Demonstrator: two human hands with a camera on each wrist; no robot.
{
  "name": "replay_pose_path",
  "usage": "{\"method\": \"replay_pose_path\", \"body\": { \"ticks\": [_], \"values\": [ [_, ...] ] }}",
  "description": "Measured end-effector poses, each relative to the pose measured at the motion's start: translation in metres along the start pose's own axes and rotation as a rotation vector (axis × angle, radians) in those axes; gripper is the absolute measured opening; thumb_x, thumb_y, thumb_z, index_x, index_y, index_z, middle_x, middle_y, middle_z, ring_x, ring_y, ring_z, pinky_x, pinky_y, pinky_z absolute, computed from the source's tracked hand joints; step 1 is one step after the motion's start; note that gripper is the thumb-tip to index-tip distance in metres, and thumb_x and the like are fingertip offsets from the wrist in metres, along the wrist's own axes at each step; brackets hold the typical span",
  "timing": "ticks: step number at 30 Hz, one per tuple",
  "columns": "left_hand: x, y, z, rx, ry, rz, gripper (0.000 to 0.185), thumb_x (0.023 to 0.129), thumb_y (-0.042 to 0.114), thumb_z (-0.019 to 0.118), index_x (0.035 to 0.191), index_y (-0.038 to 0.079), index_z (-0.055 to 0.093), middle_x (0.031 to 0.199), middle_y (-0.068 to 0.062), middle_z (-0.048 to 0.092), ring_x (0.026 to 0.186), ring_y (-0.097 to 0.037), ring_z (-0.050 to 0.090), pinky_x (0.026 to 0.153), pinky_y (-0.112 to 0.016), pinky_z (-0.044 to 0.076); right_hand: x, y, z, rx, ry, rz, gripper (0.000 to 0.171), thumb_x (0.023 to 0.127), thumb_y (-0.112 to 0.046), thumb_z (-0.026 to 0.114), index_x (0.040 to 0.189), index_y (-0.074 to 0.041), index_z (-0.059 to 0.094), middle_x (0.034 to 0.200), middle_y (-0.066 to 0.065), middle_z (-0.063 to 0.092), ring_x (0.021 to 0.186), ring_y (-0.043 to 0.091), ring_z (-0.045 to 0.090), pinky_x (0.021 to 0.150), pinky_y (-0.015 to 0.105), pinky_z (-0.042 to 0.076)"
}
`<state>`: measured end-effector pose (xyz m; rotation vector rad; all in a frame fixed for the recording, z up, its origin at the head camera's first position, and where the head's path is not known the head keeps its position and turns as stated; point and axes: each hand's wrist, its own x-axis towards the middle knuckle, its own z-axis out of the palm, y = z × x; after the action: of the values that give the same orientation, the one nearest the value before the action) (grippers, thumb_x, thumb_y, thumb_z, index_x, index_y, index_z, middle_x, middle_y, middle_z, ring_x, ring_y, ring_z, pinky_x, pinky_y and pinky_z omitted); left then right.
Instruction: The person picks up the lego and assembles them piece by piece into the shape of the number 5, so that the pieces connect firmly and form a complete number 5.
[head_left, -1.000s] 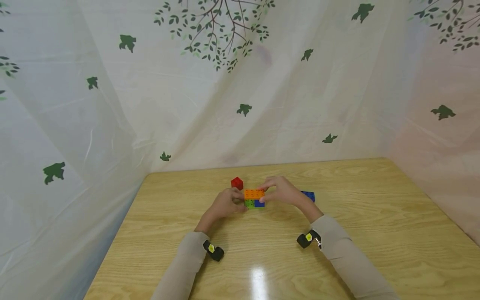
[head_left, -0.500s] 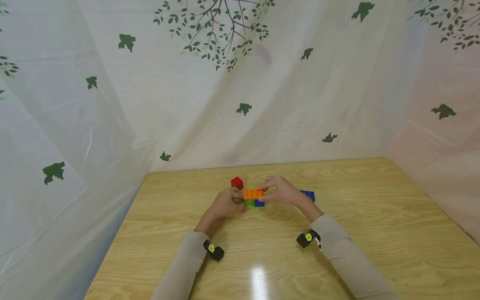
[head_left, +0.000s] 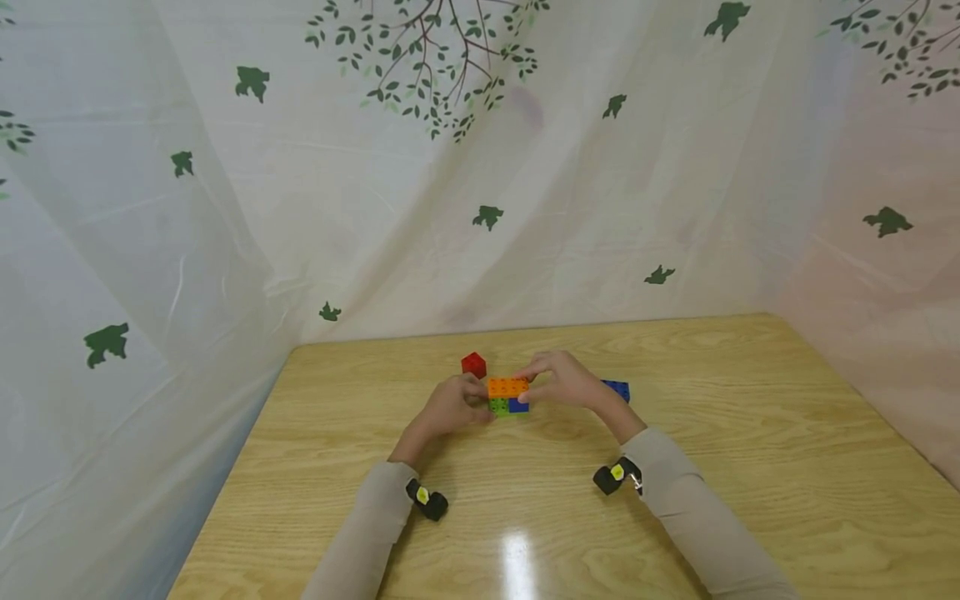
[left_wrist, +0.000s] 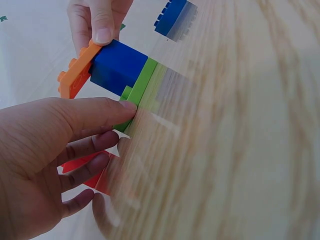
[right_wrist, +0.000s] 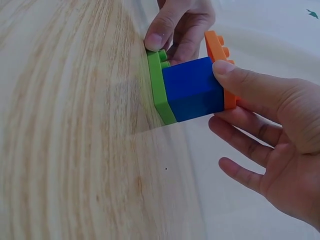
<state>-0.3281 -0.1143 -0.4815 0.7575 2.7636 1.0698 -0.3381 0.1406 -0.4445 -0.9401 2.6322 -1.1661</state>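
So the little stack is mostly together: a flat green plastic brick (right_wrist: 159, 87) sits on the wooden table (head_left: 675, 467), a chunky blue cube brick (right_wrist: 192, 90) on it, and a flat orange studded plate (head_left: 507, 387) on top. A small red brick (head_left: 473, 364) and a loose blue brick (head_left: 617, 389) lie unused nearby, so I'd guess more is left. The left hand (head_left: 450, 406) pinches the green brick's end, fingers curled. The right hand (head_left: 567, 382) holds the orange plate with its thumb, other fingers loose.
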Motion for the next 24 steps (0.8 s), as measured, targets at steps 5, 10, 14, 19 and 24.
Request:
{"method": "replay_pose_path", "body": {
  "ticks": [5, 10, 14, 19, 24],
  "values": [
    [0.0001, 0.0001, -0.0004, -0.015, 0.004, -0.003, 0.032, 0.081, 0.017, 0.085, 0.11, 0.005, 0.079, 0.111, -0.007, 0.07, 0.105, -0.026, 0.064, 0.096, -0.047, 0.052, -0.0006, -0.002, -0.0001, 0.014, 0.001, -0.008, 0.037, 0.086, -0.023, 0.083, 0.117, -0.005, 0.077, 0.099, 0.006, 0.07, 0.097, 0.033, 0.063, 0.076, 0.029, 0.049],
    [0.0, 0.0002, -0.0001, -0.006, 0.008, 0.011, 0.031, 0.082, 0.015, 0.085, 0.111, 0.005, 0.079, 0.109, -0.007, 0.07, 0.102, -0.024, 0.065, 0.093, -0.045, 0.053, -0.0005, -0.0045, -0.0002, 0.005, 0.002, -0.006, 0.039, 0.085, -0.023, 0.084, 0.117, -0.004, 0.076, 0.096, 0.007, 0.068, 0.094, 0.033, 0.063, 0.073, 0.028, 0.047],
    [-0.0001, 0.0004, -0.0001, 0.002, 0.008, 0.016, 0.031, 0.082, 0.015, 0.085, 0.111, 0.005, 0.079, 0.109, -0.007, 0.07, 0.102, -0.024, 0.065, 0.092, -0.044, 0.053, 0.0007, -0.0055, -0.0001, -0.035, -0.001, -0.003, 0.04, 0.085, -0.024, 0.083, 0.119, -0.003, 0.076, 0.095, 0.007, 0.067, 0.092, 0.03, 0.062, 0.072, 0.027, 0.046],
    [0.0001, -0.0001, 0.0003, 0.003, 0.005, 0.017, 0.031, 0.082, 0.015, 0.084, 0.11, 0.005, 0.079, 0.109, -0.007, 0.07, 0.102, -0.024, 0.065, 0.092, -0.044, 0.053, 0.001, -0.0051, 0.0002, -0.065, -0.003, 0.001, 0.041, 0.085, -0.025, 0.083, 0.119, -0.004, 0.076, 0.095, 0.006, 0.067, 0.091, 0.029, 0.062, 0.073, 0.027, 0.047],
    [0.0007, -0.0015, 0.0005, -0.008, 0.005, 0.015, 0.031, 0.082, 0.016, 0.084, 0.111, 0.005, 0.079, 0.11, -0.007, 0.07, 0.103, -0.024, 0.064, 0.094, -0.045, 0.053, 0.001, -0.0053, -0.0002, -0.058, 0.003, -0.008, 0.039, 0.085, -0.024, 0.084, 0.118, -0.004, 0.076, 0.096, 0.006, 0.069, 0.093, 0.029, 0.064, 0.074, 0.028, 0.049]
  ]
}}
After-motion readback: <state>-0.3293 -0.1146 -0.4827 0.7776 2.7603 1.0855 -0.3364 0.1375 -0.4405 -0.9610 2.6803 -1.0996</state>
